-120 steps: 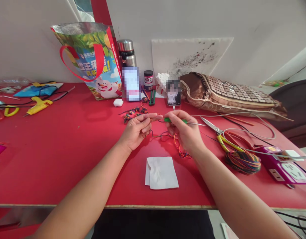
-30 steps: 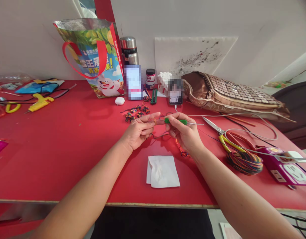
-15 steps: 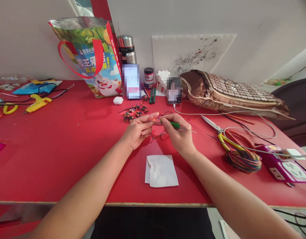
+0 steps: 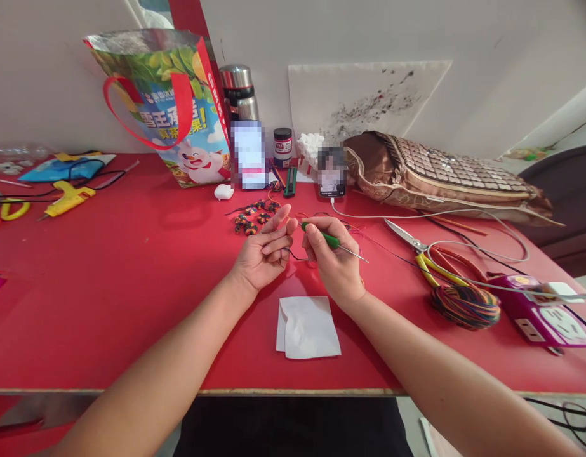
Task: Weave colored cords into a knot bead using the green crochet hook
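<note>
Red tabletop (image 4: 131, 304) stretches below the right hand (image 4: 334, 257), which pinches a green-handled crochet hook (image 4: 330, 240) between thumb and fingertips. Just beside it, the left hand (image 4: 264, 255) holds its index finger apart; the others curl together, apparently gripping dark yarn (image 4: 294, 256).

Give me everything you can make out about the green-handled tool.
The green-handled tool is held between the thumb and fingers of the right hand, over the red table. Its green handle looks like plastic, partly covered by the grip. A thin, straight, silvery shaft, apparently metal, slants down toward the picture's right. The handle's other end faces the left hand. The tip is too small to read.
</note>
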Tool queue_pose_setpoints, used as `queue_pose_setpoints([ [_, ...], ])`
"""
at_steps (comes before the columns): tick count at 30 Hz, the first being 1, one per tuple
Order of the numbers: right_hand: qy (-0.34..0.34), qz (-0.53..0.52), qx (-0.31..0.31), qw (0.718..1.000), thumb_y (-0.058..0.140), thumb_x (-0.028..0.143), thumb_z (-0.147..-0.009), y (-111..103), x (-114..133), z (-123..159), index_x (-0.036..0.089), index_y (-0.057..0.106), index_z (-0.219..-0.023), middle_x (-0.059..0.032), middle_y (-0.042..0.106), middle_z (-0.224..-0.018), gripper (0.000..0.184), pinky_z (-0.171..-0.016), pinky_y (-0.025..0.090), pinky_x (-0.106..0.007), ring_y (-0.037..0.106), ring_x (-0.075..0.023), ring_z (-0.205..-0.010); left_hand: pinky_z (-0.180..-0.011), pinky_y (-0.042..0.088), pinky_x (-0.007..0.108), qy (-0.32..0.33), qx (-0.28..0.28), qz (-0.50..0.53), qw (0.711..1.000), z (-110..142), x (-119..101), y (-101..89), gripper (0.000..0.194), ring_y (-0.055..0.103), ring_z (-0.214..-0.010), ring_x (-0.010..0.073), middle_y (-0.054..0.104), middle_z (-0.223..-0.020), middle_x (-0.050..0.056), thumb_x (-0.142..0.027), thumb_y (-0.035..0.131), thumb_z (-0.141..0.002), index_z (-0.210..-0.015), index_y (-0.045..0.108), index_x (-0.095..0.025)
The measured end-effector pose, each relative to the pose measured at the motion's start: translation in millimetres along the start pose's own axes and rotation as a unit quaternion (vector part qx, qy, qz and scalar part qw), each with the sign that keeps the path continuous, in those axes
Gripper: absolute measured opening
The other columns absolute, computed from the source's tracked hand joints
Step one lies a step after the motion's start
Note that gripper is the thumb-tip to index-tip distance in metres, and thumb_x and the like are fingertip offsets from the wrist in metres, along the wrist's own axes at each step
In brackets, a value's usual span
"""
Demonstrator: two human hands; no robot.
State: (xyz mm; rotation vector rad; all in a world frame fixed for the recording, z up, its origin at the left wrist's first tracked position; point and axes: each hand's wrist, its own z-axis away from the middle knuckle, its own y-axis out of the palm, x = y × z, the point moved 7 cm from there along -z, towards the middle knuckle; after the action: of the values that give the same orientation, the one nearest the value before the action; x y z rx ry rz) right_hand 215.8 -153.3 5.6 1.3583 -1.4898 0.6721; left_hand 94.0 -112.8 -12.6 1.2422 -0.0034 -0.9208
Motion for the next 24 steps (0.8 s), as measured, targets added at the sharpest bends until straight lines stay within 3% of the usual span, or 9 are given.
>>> queue_pose_setpoints([
  [15,0.112,-0.142,0.002,0.984,0.08,0.049,-0.089,0,-16,-2,0.022,0.07,-0.099,0.0037,0.064,-0.07,0.031,-0.045,0.038,-0.024,0.053,-0.0092,-0.053,-0.034,0.025,0.011,0.011,0.018,0.013,1.0,1,1,0.7,0.056,0.03,-0.034,-0.0008,0.082,-0.091,0.002,0.001,0.037,-0.107,-0.135,0.073,-0.03],
  [24,0.116,-0.113,0.012,0.987,0.081,0.052,-0.086,-5,-16,-5,0.023,0.069,-0.098,0.0038,0.064,-0.072,0.034,-0.045,0.04,-0.025,0.053,-0.0093,-0.053,-0.033,0.024,0.01,0.014,0.014,0.014,1.0,0,1,-0.7,0.056,0.033,-0.034,-0.001,0.082,-0.089,0.002,0.003,0.04,-0.105,-0.141,0.069,-0.029],
])
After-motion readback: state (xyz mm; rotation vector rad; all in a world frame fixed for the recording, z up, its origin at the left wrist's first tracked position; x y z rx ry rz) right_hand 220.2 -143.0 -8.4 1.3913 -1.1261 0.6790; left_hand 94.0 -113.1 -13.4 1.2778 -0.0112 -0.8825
